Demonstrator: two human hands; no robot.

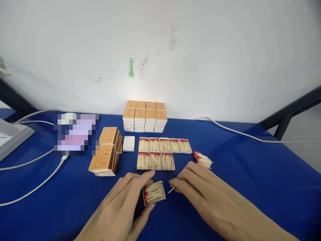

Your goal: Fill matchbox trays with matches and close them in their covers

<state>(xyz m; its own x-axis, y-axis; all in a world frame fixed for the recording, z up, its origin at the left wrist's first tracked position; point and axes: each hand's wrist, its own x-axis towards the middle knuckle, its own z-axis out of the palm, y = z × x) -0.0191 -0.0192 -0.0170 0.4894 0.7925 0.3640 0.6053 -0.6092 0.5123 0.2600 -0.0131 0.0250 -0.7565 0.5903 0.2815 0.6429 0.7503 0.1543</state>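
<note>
My left hand (125, 201) grips a small white matchbox tray (154, 193) between thumb and fingers, near the front of the blue table. Red-headed matches fill the tray, heads toward my left hand. Just right of it, my right hand (200, 187) pinches a matchstick (171, 190), whose pale end pokes out below the fingertips; its other end is hidden. Beyond my right hand lies a loose pile of matches (203, 160). Two rows of match-filled trays (155, 161) stand side by side behind my hands.
Closed orange matchboxes (145, 115) are stacked against the white wall. More orange boxes or sleeves (104, 159) stand at left, beside a white tray-sized piece (128, 144). Farther left lie a blurred-out device (80, 132) and white cables (42, 190). Another cable (233, 132) crosses the back right.
</note>
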